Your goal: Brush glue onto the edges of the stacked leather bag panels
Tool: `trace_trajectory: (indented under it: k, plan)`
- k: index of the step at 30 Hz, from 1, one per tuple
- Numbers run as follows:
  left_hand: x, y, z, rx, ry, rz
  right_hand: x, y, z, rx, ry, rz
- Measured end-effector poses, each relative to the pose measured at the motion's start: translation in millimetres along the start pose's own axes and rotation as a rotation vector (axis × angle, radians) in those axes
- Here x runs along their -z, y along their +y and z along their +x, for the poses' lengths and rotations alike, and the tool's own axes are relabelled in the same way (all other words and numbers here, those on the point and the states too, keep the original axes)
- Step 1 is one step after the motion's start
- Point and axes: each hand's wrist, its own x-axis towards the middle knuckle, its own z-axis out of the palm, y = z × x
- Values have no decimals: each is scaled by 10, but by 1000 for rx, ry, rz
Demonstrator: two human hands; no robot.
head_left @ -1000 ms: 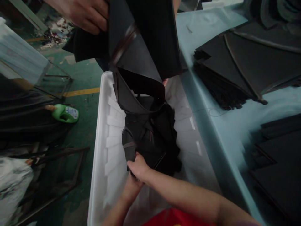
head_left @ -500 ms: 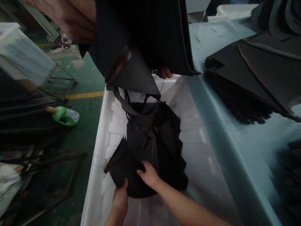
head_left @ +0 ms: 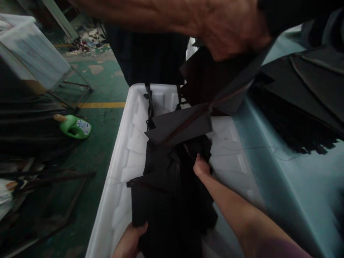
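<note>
Black fabric pieces [head_left: 161,208] with thin reddish-brown seam lines lie piled in a long white plastic bin [head_left: 106,200]. At the near left, my left hand [head_left: 131,238] pinches the edge of the top piece, its thumb lying over the cloth. Farther in, on the pile's right side, my right hand [head_left: 201,166] is closed on black fabric, its fingers partly hidden by the cloth. Over the bin's far end a co-worker's hand [head_left: 233,39] holds a dark fabric panel [head_left: 188,123] that hangs down onto the pile.
Right of the bin is a pale blue-green table [head_left: 303,193] bearing a stack of dark fabric panels [head_left: 309,93]. On the left stand a green bottle [head_left: 76,127] and a whitish tub [head_left: 40,53] on a metal stand. Dark straps [head_left: 149,104] hang at the bin's far end.
My right hand has moved forward and right onto the pile. My left hand has drawn the black piece slightly nearer. The co-worker's arm has swung right, and their panel now touches the pile.
</note>
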Motion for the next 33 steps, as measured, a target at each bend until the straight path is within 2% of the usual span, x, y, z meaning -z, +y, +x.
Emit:
trace_trajectory:
  k: [3, 5, 7, 10, 11, 13, 15, 16, 19, 23, 27, 29, 31, 33]
  plan:
    - [-40, 30, 69, 94, -7, -29, 237, -11, -66, 20, -22, 73]
    - [-77, 70, 117, 105, -22, -52, 382, -58, -246, 69, -3, 140]
    - [-119, 121, 159, 73, -27, -79, 459, -136, -572, 138, 16, 205]
    - [-168, 197, 200, 27, 5, -142, 407, -282, -1264, 258, -32, 247]
    - [-174, 217, 205, 11, 28, -148, 360, -324, -1504, 315, -74, 249]
    - [-168, 241, 202, -24, 72, -132, 265, -373, -1911, 621, -322, 197]
    - [-147, 243, 192, -46, 97, -116, 207, -363, -2162, 808, -555, 69]
    - [-135, 239, 188, -48, 100, -116, 198, -339, -2224, 845, -641, -1]
    - [-115, 224, 195, -41, 92, -144, 214, -222, -2245, 850, -752, -120]
    - [-135, 233, 221, -23, 52, -171, 179, 2, -2250, 787, -727, -98]
    - [-166, 221, 201, 15, 10, -183, 2, 257, -2316, 501, -799, -154]
    - [-183, 190, 203, 24, -16, -194, -101, 293, -2270, 369, -846, -53]
    - [-219, 147, 242, 28, -42, -208, -204, 205, -2150, 322, -762, 144]
    - [-286, 102, 321, 32, -67, -220, -310, 0, -1985, 304, -518, 254]
